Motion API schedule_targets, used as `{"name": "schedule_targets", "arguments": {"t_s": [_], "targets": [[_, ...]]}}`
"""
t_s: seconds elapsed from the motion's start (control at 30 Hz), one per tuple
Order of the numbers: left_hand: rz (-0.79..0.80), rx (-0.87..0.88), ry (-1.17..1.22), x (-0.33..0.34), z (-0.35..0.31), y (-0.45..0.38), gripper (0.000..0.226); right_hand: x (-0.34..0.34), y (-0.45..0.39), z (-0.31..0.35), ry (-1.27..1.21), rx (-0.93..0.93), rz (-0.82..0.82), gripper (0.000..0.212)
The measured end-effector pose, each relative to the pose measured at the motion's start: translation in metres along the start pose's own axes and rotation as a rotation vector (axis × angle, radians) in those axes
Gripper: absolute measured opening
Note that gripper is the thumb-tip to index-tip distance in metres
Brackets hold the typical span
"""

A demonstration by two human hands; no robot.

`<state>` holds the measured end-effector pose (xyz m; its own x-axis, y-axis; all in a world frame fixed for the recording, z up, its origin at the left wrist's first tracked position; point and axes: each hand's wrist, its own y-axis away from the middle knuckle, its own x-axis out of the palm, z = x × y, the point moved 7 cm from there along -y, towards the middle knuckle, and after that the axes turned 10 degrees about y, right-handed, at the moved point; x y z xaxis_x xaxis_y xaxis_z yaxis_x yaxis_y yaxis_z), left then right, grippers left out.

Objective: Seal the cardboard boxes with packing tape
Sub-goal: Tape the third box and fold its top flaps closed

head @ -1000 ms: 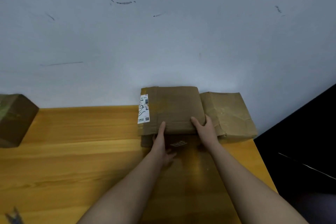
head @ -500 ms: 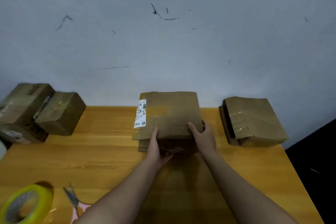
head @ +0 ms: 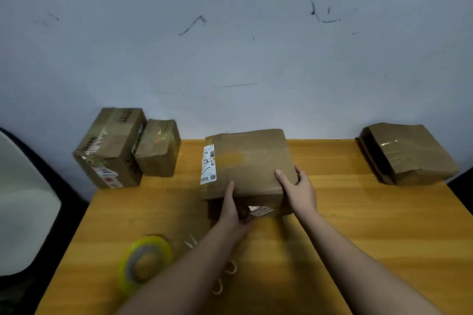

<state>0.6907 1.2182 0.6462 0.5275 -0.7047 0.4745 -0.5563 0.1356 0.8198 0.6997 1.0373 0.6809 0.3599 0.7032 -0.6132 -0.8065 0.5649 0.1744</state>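
At table centre, both hands grip a box (head: 249, 163): left hand (head: 231, 210) on its near face, fingers hidden; right hand (head: 298, 190) round its corner. Tape (head: 144, 262) lies at 7 o'clock beside scissors (head: 225, 279), half hidden by the forearm.

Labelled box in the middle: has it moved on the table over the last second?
Yes. The labelled box has slid left along the table, away from the taped box on the right, which it sat right against a second ago.
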Motion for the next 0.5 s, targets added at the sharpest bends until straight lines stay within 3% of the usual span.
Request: {"name": "schedule_targets", "arguments": {"t_s": [0.3, 0.5], "targets": [[0.007, -0.02, -0.09, -0.049, -0.051, 0.024, 0.062, 0.041, 0.045, 0.021, -0.102, 0.088, -0.044, 0.073], [0.034, 0.099, -0.142, -0.067, -0.071, 0.048, 0.069, 0.065, 0.065, 0.018, -0.31, 0.136, 0.067, 0.066]]}}
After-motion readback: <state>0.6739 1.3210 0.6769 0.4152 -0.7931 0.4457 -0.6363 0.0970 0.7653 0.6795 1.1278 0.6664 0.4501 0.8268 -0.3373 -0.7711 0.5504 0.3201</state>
